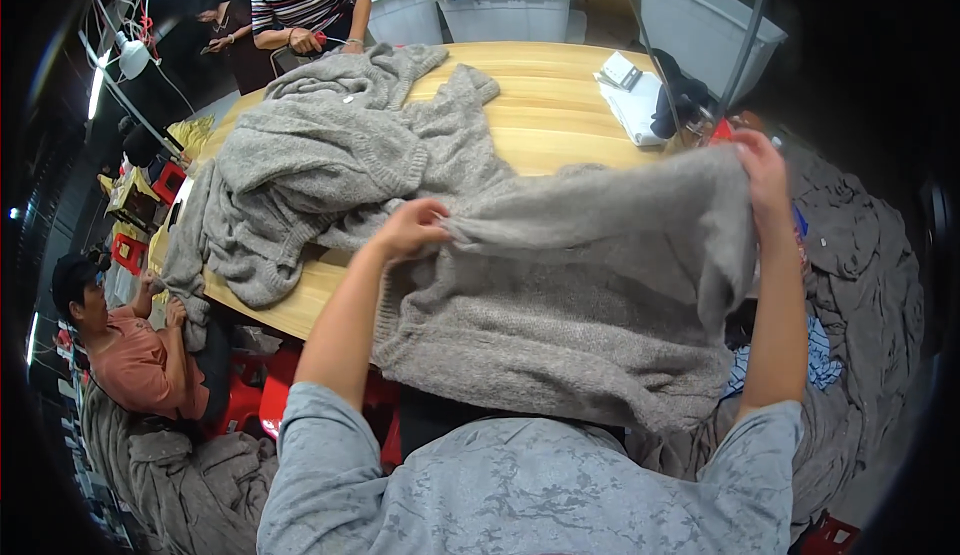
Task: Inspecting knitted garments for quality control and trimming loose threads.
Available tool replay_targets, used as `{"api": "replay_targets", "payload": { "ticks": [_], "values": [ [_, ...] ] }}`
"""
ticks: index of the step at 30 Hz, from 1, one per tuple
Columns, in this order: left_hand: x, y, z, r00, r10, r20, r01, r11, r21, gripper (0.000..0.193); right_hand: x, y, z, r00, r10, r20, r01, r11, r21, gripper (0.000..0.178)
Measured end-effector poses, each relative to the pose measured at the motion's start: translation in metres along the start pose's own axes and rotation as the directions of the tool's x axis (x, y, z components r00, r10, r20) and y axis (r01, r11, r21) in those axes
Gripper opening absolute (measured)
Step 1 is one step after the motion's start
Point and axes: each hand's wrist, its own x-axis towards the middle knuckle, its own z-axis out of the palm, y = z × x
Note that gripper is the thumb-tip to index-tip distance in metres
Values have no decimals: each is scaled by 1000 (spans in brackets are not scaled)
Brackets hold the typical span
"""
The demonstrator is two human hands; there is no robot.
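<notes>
A grey knitted sweater (560, 325) hangs spread between my hands over the table's near edge and toward my lap. My left hand (412, 229) pinches its fabric near the ribbed edge, at the middle left. Farther right and higher up, my right hand (762, 170) grips the other end, lifting the cloth so that it stretches across. The fingers of both hands are closed on the knit, and parts of them are hidden behind it. A heap of similar grey sweaters (310, 155) lies on the table just beyond my left hand.
The wooden table (550, 85) carries white papers (635, 105) and a small box at the far right. Behind it stand white plastic bins (505, 0) and a person in a striped top (305, 0). Another person (140, 345) sits at left, handling grey knit. Grey garments (850, 245) are piled at right.
</notes>
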Motion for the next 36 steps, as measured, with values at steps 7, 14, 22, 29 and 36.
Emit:
{"api": "replay_targets", "payload": {
  "ticks": [7, 14, 22, 29, 36],
  "values": [
    [-44, 11, -41, 884, 170, -436, 77, 866, 494, 36, -23, 41, 90, 913, -314, 259, 406, 752, -520, 18],
    [-20, 6, 41, 840, 483, -247, -179, 677, 713, 45, -97, 73, 126, 865, 15, 502, 421, 523, -741, 44],
    [3, -33, 9, 865, 328, -380, 82, 656, 751, 32, -66, 100, 49, 961, 34, 273, 194, 618, -762, 31],
    [-85, 32, -37, 861, 415, -296, -242, 844, 479, 21, -75, 13, -24, 994, -65, 89, 101, 853, -512, 41],
    [-180, -11, 43, 862, 478, -172, -326, 780, 534, 38, -186, 24, -5, 891, 290, 350, 249, 333, -910, 51]
  ]
}}
